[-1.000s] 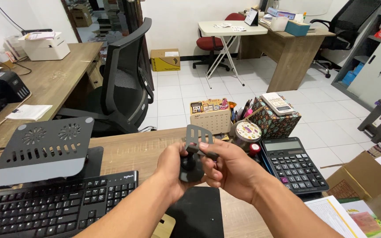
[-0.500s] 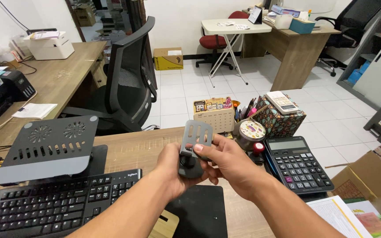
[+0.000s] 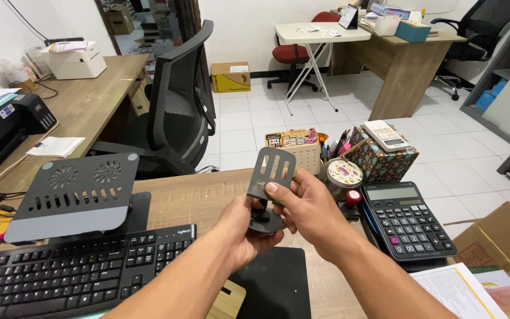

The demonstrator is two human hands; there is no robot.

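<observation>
Both hands are meeting above the wooden desk (image 3: 208, 198), holding a small dark grey metal phone stand (image 3: 271, 177) with a slotted back plate and a round base. The left hand (image 3: 244, 227) is curling closed around the base from below, at about 7 o'clock of the stand. The right hand (image 3: 311, 212) is gripping from 4 o'clock, its thumb pressing on the plate's lower edge; the other fingers are hidden behind, probably wrapped around the hinge. The plate is standing nearly upright, tilting slightly right. At 9 o'clock a perforated black laptop riser (image 3: 75, 192) is sitting over a black keyboard (image 3: 78, 274). At 3 o'clock a black desk calculator (image 3: 408, 221) is lying near a round patterned tin (image 3: 345, 174).
</observation>
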